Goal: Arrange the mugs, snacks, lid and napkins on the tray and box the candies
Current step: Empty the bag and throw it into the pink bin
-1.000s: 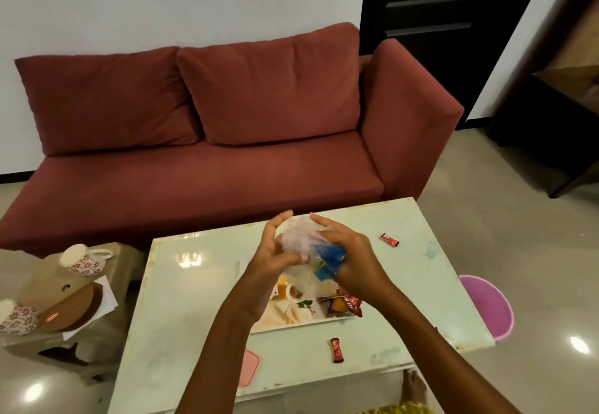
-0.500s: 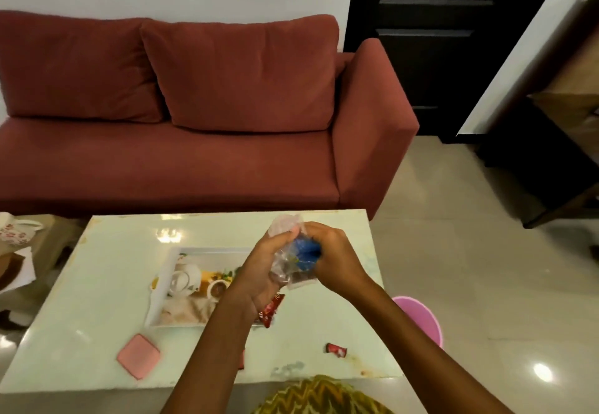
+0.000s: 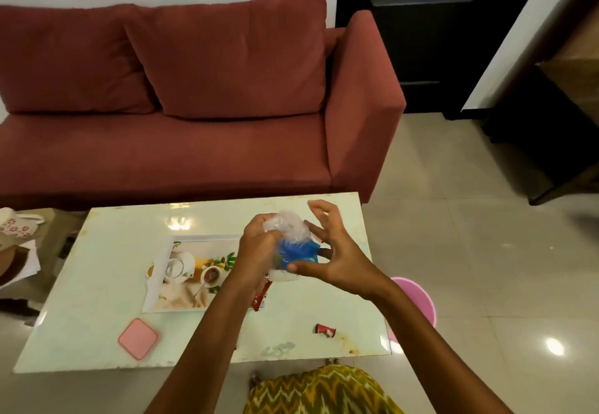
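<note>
Clearance first: your hands work above the right half of the pale green surface (image 3: 97, 271), short of its right edge and well inside its near edge. The far edge runs close along the red sofa (image 3: 194, 141); open tiled floor (image 3: 470, 235) lies to the right, where a pink bin (image 3: 418, 303) sits just past the right edge.

Your left hand (image 3: 256, 251) is closed around the upper part of a clear plastic bag (image 3: 288, 229) holding blue contents. Your right hand (image 3: 334, 258) pinches the lower part of that bag between thumb and forefinger, with the other fingers (image 3: 321, 209) spread and lifted clear. The bag hangs above the surface, over the right end of the tray (image 3: 181, 284).

The tray lies flat at mid-surface and carries a printed picture of a teapot and cup. A red snack packet (image 3: 261, 297) rests at the tray's near right corner, partly hidden by your left forearm; its white lettering cannot be read. A small red candy (image 3: 325, 330) lies near the near right corner of the surface, its print too small to read. A pink square lid (image 3: 138, 338) lies flat near the near edge, to the left. A floral mug (image 3: 14, 224) stands off the surface at the far left.
</note>
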